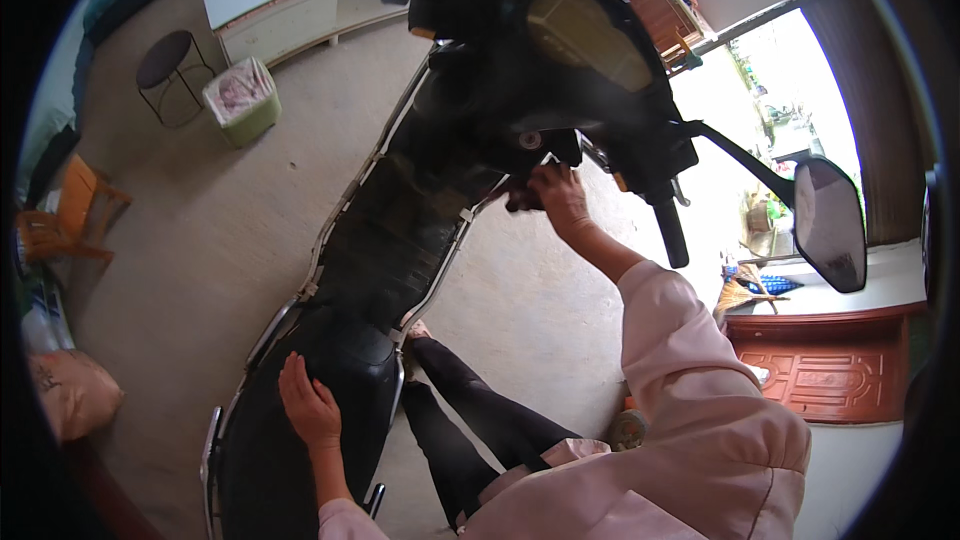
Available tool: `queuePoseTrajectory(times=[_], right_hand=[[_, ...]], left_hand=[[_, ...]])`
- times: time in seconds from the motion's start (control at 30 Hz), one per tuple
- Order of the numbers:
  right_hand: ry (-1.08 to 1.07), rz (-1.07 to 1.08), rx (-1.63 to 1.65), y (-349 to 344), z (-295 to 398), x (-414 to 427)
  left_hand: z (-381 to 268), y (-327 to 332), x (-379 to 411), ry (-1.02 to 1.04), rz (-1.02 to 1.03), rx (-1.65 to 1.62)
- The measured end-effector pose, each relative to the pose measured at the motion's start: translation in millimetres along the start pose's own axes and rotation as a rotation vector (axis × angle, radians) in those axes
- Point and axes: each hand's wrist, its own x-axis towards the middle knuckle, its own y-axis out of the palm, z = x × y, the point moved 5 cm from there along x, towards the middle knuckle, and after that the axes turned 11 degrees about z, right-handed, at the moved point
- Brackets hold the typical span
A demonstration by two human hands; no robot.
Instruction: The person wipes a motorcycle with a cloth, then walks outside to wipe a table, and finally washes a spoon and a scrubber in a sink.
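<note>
A black motor scooter (390,240) stands in front of me, spanning the view from its handlebar at the top to its long seat (270,457) at the bottom. My left hand (311,405) lies flat on the seat with its fingers stretched out and nothing in it. Below the key lock (530,139), my right hand (559,191) is at the side of the front panel. Its fingers are bent over a dark, cloth-like item (523,196), partly hidden by the hand. Silver trim (450,255) edges the footboard.
A mirror (827,221) juts out at the right, above the handlebar grip (667,232). Across the floor are a stool (166,60), a green lined bin (244,101) and an orange chair (82,202). Brooms (739,296) rest near a reddish door panel (821,371).
</note>
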Motion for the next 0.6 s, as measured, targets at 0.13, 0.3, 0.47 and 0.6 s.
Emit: queuePoseTrajectory(times=[0.13,0.3,0.47,0.6], right_hand=[[0.38,-0.251,0.828,-19.0,5.0,-17.5],[1.047,-0.228,2.081,11.3,26.4,-4.7],[1.126,-0.688,2.674,43.6,-36.6,58.9],[1.016,-0.685,2.691,22.1,-8.6,55.0]], left_hand=[[-1.5,1.4,1.9,0.02,-0.008,0.026],[4.9,1.6,-3.7,0.024,-0.026,0.022],[-1.4,6.7,5.1,0.085,-0.032,-0.044],[3.7,-3.8,0.6,0.045,-0.022,-0.013]])
